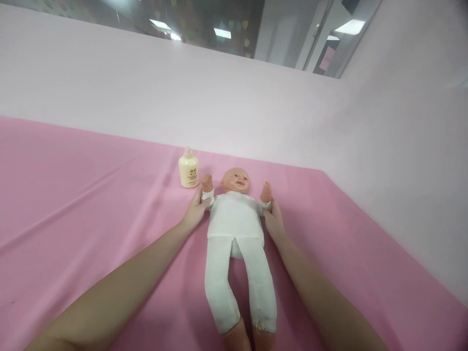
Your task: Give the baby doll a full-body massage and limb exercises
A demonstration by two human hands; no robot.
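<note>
A baby doll (236, 214) with a white cloth body lies on its back on the pink sheet, its head away from me and its feet toward me. Both doll arms are bent up beside the head. My left hand (196, 210) is closed around the doll's arm on the left, just below the doll's hand. On the other side, my right hand (274, 219) grips the doll's other arm at the white cuff, its fingers partly hidden behind it. A bottle of pale yellow liquid (189, 171) stands upright near the doll's left-side hand.
The pink sheet (91, 195) has a few creases on the left and meets a white wall (164, 97) at the back. Another wall (402, 170) rises on the right. Above the back wall is a glass window (204, 24) with light reflections.
</note>
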